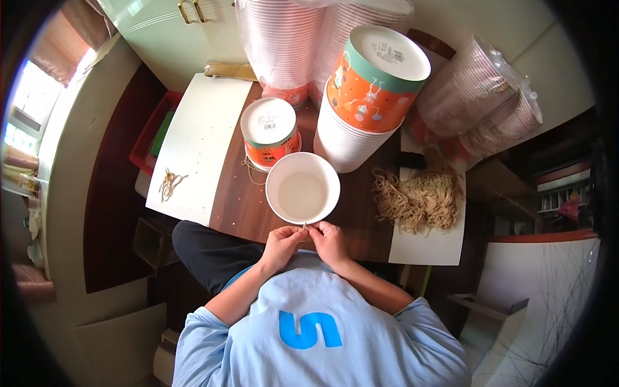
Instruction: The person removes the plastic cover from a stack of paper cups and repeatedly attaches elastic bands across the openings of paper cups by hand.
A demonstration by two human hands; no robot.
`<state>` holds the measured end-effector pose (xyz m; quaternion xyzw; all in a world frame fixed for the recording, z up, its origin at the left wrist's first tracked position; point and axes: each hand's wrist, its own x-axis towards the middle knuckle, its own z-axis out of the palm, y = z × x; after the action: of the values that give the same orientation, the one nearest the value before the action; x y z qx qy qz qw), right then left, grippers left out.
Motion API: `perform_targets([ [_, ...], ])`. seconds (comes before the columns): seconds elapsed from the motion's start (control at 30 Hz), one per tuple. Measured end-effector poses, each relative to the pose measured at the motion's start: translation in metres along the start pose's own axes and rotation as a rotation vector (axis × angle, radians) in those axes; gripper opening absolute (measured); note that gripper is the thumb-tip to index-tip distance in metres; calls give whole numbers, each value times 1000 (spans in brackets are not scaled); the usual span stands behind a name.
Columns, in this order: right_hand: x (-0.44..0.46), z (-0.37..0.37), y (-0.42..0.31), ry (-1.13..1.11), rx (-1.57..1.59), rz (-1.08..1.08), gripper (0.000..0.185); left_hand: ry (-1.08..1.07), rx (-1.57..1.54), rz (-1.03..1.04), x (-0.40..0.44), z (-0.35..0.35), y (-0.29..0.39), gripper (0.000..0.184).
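A white paper bucket (pixel 303 193) stands at the table's near edge, its mouth facing up at me and its inside bare. Right at its near rim, my left hand (pixel 282 247) and my right hand (pixel 327 244) meet with fingertips pinched together. Between them shows a short, thin, pale piece that looks like cord (pixel 305 226); most of it is hidden by the fingers. Behind the bucket sits an upside-down orange and green paper bucket (pixel 269 138), with a loop of tan cord (pixel 251 173) beside it.
A tall stack of upturned paper buckets (pixel 351 138) rises behind. Plastic-wrapped bucket stacks (pixel 277 45) stand at the back, others (pixel 474 97) at right. A heap of tan cords (pixel 419 200) lies on the right white board; a few cords (pixel 171 185) lie on the left board (pixel 193 142).
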<state>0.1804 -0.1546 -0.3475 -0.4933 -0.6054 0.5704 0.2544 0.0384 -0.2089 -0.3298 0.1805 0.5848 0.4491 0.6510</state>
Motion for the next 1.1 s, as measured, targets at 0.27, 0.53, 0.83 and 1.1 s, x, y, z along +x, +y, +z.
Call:
perform_targets([
  [0.27,0,0,8,-248,876,398,16,55,30,-14,-8,-1,5,20],
  [0.53,-2,-5,-6,-297,874,404,18,120,102,20,-7,-6,-1,23],
  [0.83,1,-4,18,-328,1045,549,17,213,352,353,-13,4,1,15],
  [1.1,-1,-2,11,-296,1066,572,14,188,929,1016,-13,-5,7,13],
])
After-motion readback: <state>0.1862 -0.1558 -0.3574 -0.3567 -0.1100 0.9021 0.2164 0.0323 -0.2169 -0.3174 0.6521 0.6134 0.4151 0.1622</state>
